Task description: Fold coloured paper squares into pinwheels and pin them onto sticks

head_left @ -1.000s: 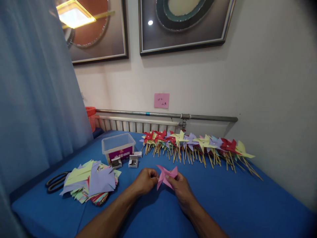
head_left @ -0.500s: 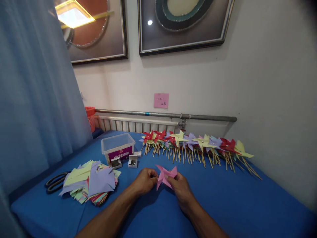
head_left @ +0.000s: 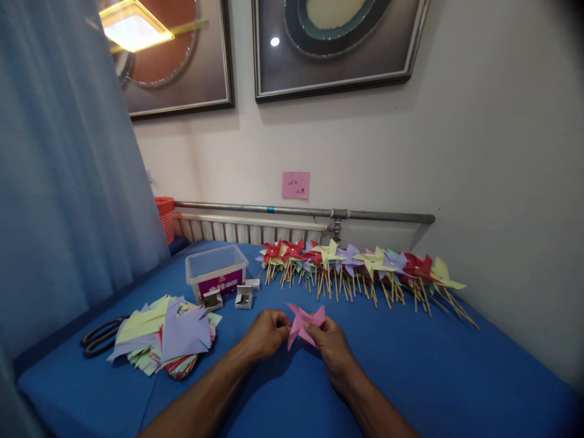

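Observation:
A pink paper pinwheel head [head_left: 305, 322], its blades folded in to the middle, is held up above the blue-covered surface. My right hand [head_left: 335, 350] grips it from the right, with the thumb pressed over its centre. At its left edge my left hand [head_left: 268, 333] is closed in a pinch, fingertips right up against the paper. Whatever the left fingers hold is hidden or too small to see. Just beyond the hands stands a small open white box [head_left: 244, 297] with small metal pieces inside; another small open box [head_left: 213, 299] is beside it.
A clear plastic tub [head_left: 216, 267] stands behind the boxes. On the left lie a stack of cut coloured paper [head_left: 182, 331] and black-handled scissors [head_left: 100, 337]. Finished pinwheels on sticks [head_left: 351, 261] line the back right. A blue curtain [head_left: 77, 170] hangs at left.

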`<state>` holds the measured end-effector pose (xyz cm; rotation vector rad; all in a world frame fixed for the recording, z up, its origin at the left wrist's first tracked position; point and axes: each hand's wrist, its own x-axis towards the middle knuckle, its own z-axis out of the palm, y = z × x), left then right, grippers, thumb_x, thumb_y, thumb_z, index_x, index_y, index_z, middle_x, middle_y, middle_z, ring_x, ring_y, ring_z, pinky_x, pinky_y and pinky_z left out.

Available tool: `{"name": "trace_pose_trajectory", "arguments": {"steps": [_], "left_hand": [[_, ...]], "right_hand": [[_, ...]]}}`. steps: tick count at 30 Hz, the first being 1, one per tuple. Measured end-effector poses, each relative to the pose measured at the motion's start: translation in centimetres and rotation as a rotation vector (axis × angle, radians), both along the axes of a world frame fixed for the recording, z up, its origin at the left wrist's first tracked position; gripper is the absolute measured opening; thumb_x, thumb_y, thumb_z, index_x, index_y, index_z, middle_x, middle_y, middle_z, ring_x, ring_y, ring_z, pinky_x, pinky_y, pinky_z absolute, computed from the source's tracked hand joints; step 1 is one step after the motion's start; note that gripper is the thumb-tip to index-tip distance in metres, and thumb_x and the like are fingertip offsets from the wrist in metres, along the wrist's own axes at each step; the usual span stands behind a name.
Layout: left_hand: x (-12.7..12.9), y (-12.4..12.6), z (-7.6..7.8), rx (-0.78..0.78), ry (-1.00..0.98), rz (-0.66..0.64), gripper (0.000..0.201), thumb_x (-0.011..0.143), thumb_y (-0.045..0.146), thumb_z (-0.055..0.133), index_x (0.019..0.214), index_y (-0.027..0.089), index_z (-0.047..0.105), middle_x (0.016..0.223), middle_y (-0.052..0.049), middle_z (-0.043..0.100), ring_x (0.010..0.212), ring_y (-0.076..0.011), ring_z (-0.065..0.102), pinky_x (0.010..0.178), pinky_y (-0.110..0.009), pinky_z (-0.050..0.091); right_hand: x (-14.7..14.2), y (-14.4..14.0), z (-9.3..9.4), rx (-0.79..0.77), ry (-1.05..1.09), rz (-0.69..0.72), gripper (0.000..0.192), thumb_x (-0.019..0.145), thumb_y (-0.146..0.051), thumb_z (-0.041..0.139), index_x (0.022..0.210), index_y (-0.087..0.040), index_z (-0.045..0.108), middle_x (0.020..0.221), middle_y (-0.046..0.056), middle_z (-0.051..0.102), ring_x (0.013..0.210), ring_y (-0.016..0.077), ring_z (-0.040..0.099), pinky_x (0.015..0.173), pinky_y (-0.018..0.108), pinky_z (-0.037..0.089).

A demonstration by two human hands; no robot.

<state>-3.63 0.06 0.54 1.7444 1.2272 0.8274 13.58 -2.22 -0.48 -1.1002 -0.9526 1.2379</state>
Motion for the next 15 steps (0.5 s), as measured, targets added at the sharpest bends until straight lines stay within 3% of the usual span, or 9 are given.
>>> {"name": "trace_pose_trajectory", "arguments": {"steps": [15], "left_hand": [[0.2,-0.12,0.29,-0.017,-0.006,0.036,0.016,0.076,0.026,0.057,0.072,0.014,0.067,0.063,0.001,0.059,0.058,-0.0114,0.045,0.054,-0.023,0.033]], "right_hand": [[-0.02,-0.09,0.31,0.008,-0.009,0.009,0.032,0.057,-0.039,0.086,0.077,-0.018,0.071,0.067,0.0,0.068,0.066,0.0183,0.061,0.067,0.03,0.048]]}}
